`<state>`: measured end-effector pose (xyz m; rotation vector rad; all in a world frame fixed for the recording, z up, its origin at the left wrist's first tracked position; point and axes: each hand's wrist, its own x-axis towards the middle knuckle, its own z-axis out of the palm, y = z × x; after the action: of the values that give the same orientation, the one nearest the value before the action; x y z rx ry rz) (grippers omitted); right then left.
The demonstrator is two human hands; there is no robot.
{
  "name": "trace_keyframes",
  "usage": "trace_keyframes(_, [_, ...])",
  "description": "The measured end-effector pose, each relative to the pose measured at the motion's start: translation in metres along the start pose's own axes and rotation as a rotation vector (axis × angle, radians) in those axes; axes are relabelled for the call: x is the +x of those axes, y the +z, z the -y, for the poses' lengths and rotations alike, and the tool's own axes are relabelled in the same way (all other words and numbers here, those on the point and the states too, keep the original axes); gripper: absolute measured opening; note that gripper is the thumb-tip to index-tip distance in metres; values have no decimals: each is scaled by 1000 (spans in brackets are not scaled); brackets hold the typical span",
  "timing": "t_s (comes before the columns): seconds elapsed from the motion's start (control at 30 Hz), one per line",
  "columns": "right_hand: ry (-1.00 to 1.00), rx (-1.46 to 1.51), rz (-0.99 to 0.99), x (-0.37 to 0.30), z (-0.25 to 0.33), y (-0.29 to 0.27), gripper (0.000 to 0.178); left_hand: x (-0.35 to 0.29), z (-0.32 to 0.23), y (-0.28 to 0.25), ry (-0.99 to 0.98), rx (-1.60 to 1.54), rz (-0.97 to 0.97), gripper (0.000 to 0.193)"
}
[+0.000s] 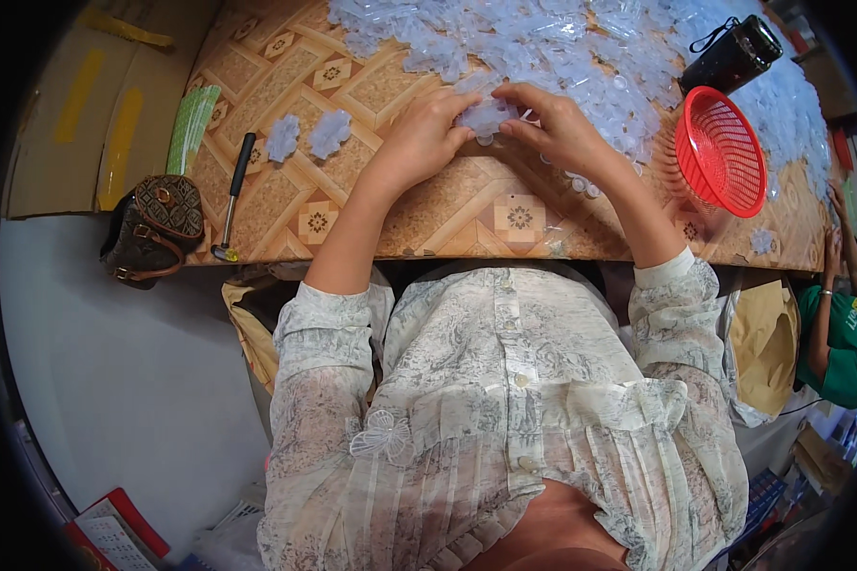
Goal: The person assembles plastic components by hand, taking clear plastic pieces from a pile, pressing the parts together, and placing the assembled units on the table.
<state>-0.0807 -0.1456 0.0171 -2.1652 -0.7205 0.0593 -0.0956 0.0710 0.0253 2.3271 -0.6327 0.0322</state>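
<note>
Between my two hands is a translucent, pale plastic piece (pixel 487 115), held low over the table at the near edge of a big heap. My left hand (pixel 430 128) pinches its left side with thumb and fingers. From the other side, my right hand (pixel 554 124) grips it with the thumb below and bent fingers above. Parts of the piece are hidden by my fingers. The heap (pixel 543 43) of similar clear plastic parts spreads beyond my hands. Small round clear discs (pixel 584 185) lie beside my right wrist. Two flower-shaped translucent pieces (pixel 330 134) rest apart on the left.
A red plastic basket (pixel 724 152) stands at right, near a black bottle (pixel 733 55) with a strap. At left are a hammer (pixel 235 195), a brown patterned bag (pixel 157 228) and a cardboard box (pixel 67 124). Another person in green (pixel 836 333) sits at far right by the patterned table (pixel 581 224).
</note>
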Motion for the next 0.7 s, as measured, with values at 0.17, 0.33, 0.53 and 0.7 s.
trace_keyframes(0.17, [23, 12, 14, -4, 0, 3, 40, -3, 0, 6, -4, 48, -10, 38])
trace_keyframes(0.33, [-7, 34, -12, -4, 0, 3, 37, -4, -2, 6, -24, 96, 3, 40])
trace_keyframes(0.53, [-65, -46, -9, -3, -2, 6, 36, -7, -9, 5, -13, 193, 5, 38])
trace_keyframes(0.7, [-285, -183, -16, 0, -5, 7, 41, -10, -8, 14, 64, 269, -35, 43])
